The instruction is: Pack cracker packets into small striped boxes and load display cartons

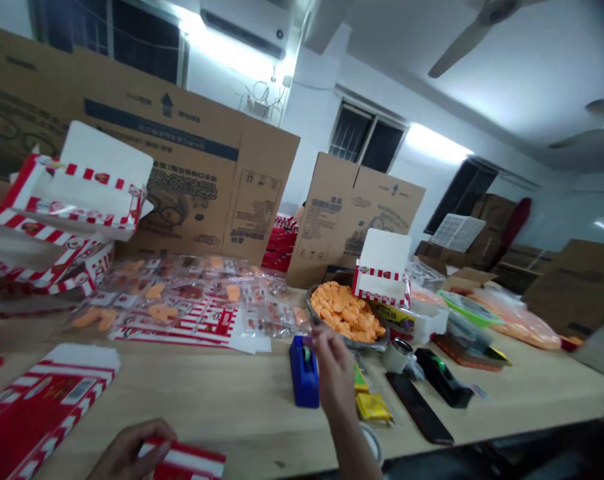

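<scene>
My left hand (135,450) is closed on the edge of a red-and-white striped carton (187,463) at the bottom of the view, most of it cut off by the frame. My right hand (332,367) is at the blue tape dispenser (305,380), fingers pinched together at its upper right side by the tape roll. Whether a strip of tape is between those fingers is too small to tell. Behind that hand stands a metal bowl (311,303) heaped with orange pieces (345,310).
Flat striped cartons (57,407) lie at left, below open striped boxes (82,193). Clear packets (157,307) cover the table's back. A yellow packet (375,407), a black phone (419,407) and a black device (442,377) lie at right. Cardboard sheets (192,173) stand behind.
</scene>
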The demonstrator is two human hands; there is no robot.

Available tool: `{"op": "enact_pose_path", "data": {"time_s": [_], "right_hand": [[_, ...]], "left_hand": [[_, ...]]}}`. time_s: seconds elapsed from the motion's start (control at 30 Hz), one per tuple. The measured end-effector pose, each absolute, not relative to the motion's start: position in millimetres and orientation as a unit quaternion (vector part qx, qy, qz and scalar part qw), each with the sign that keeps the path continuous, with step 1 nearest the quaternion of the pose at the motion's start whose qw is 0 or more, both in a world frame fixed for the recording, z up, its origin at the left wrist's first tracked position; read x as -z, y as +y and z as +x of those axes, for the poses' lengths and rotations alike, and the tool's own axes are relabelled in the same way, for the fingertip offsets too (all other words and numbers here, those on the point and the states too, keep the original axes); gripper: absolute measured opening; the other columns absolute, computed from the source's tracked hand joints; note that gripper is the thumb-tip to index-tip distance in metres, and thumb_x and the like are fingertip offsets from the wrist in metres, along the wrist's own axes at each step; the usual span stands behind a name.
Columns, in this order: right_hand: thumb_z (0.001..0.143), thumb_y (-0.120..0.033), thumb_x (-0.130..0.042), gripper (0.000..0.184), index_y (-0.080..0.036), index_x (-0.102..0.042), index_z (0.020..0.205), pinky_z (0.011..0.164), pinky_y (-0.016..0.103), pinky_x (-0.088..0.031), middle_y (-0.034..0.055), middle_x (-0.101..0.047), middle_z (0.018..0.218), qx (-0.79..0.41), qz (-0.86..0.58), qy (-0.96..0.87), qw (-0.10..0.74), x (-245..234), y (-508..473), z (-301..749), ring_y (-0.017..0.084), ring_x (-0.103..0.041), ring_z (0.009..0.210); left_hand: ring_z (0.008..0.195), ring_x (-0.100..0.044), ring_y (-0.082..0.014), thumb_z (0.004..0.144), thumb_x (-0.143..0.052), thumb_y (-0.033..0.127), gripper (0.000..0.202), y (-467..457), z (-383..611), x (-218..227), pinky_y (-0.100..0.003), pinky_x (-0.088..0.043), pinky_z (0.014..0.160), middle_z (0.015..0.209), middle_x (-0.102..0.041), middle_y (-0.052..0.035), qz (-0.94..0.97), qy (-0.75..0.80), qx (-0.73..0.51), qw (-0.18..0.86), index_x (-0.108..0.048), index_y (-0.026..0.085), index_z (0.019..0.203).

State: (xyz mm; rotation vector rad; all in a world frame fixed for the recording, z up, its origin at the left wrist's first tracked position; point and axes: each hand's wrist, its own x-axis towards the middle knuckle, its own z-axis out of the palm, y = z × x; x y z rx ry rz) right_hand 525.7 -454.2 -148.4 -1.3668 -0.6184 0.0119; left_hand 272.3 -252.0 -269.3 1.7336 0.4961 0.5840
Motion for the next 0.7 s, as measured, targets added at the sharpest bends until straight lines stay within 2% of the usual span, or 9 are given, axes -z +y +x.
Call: {"op": "enact_pose_path", "data": {"time_s": [0.07, 0.1, 0.2, 0.27, 0.3, 0.4, 0.53, 0.63, 0.7], "right_hand": [[0.078, -0.057, -0.056, 0.036, -0.021, -0.057, 0.075, 0.085, 0.034, -0.048, 0.0052, -0.059, 0.088, -0.038, -0.591, -0.326, 0.737, 108.8, -435.1, 518.8, 0.020, -0.056, 0.085], [0.077, -0.059, -0.056, 0.038, -0.021, -0.056, 0.073, 0.085, 0.034, -0.048, 0.0049, -0.059, 0.086, -0.107, -0.600, -0.381, 0.695, 98.4, -424.4, 514.3, 0.020, -0.055, 0.086], [0.077, -0.053, -0.061, 0.035, -0.018, -0.057, 0.069, 0.079, 0.029, -0.046, 0.0034, -0.058, 0.084, -0.335, -0.589, -0.600, 0.426, 104.3, -394.6, 493.8, 0.017, -0.054, 0.081], [0.082, -0.043, -0.059, 0.028, -0.017, -0.059, 0.072, 0.075, 0.026, -0.043, 0.0024, -0.056, 0.085, -0.402, -0.521, -0.702, 0.274, 124.4, -381.7, 475.5, 0.015, -0.052, 0.079], [0.084, -0.038, -0.056, 0.025, -0.016, -0.059, 0.074, 0.075, 0.026, -0.042, 0.0021, -0.054, 0.085, -0.410, -0.493, -0.731, 0.232, 134.9, -377.4, 466.7, 0.014, -0.051, 0.079], [0.088, -0.029, -0.055, 0.018, -0.015, -0.057, 0.077, 0.073, 0.024, -0.040, 0.0014, -0.052, 0.086, -0.396, -0.468, -0.768, 0.186, 159.1, -369.2, 447.7, 0.012, -0.050, 0.078], [0.083, -0.023, -0.064, 0.016, -0.015, -0.055, 0.073, 0.070, 0.024, -0.037, 0.0009, -0.051, 0.082, -0.302, -0.527, -0.777, 0.164, 170.9, -361.9, 438.6, 0.012, -0.048, 0.074], [0.075, -0.027, -0.072, 0.022, -0.015, -0.055, 0.070, 0.065, 0.024, -0.035, 0.0007, -0.051, 0.079, -0.257, -0.587, -0.755, 0.137, 172.1, -358.6, 438.4, 0.012, -0.046, 0.070], [0.066, -0.034, -0.079, 0.031, -0.015, -0.056, 0.075, 0.060, 0.024, -0.033, -0.0001, -0.053, 0.078, -0.279, -0.616, -0.723, 0.137, 175.3, -357.7, 440.4, 0.012, -0.046, 0.067]], "left_hand": [[0.071, -0.064, -0.0226, 0.069, -0.068, 0.051, 0.031, -265.3, 267.9, 243.4, -0.027, -0.052, 0.067, 0.070, -0.069, -0.0047, 0.741, 0.218, -0.261, 0.579, -0.073, 0.020, 0.066], [0.070, -0.063, -0.0213, 0.068, -0.069, 0.048, 0.029, -270.0, 266.1, 231.7, -0.026, -0.051, 0.066, 0.069, -0.069, -0.0045, 0.739, 0.220, -0.256, 0.583, -0.072, 0.019, 0.066], [0.067, -0.060, -0.0169, 0.069, -0.071, 0.041, 0.025, -273.9, 263.6, 211.3, -0.023, -0.047, 0.063, 0.068, -0.066, -0.0031, 0.705, 0.214, -0.215, 0.641, -0.069, 0.016, 0.069], [0.060, -0.057, -0.0144, 0.066, -0.074, 0.039, 0.025, -271.9, 261.7, 207.8, -0.022, -0.044, 0.057, 0.065, -0.064, -0.0018, 0.662, 0.220, -0.178, 0.694, -0.068, 0.015, 0.071], [0.058, -0.056, -0.0138, 0.065, -0.074, 0.038, 0.026, -271.1, 260.3, 207.1, -0.022, -0.044, 0.056, 0.064, -0.064, -0.0015, 0.645, 0.222, -0.162, 0.713, -0.068, 0.014, 0.073], [0.059, -0.057, -0.0142, 0.065, -0.074, 0.037, 0.027, -270.9, 256.7, 205.4, -0.023, -0.044, 0.057, 0.066, -0.065, -0.0024, 0.635, 0.219, -0.144, 0.727, -0.069, 0.013, 0.074], [0.062, -0.056, -0.0138, 0.067, -0.072, 0.036, 0.025, -272.6, 256.0, 204.8, -0.022, -0.042, 0.059, 0.069, -0.066, -0.0031, 0.671, 0.208, -0.154, 0.694, -0.069, 0.012, 0.074], [0.059, -0.054, -0.0130, 0.068, -0.070, 0.036, 0.023, -274.4, 256.5, 203.5, -0.022, -0.039, 0.057, 0.065, -0.064, -0.0023, 0.697, 0.197, -0.156, 0.671, -0.070, 0.013, 0.072], [0.059, -0.053, -0.0132, 0.069, -0.070, 0.035, 0.022, -276.1, 256.2, 200.3, -0.022, -0.038, 0.056, 0.062, -0.063, -0.0014, 0.721, 0.184, -0.149, 0.651, -0.070, 0.013, 0.071]]}}
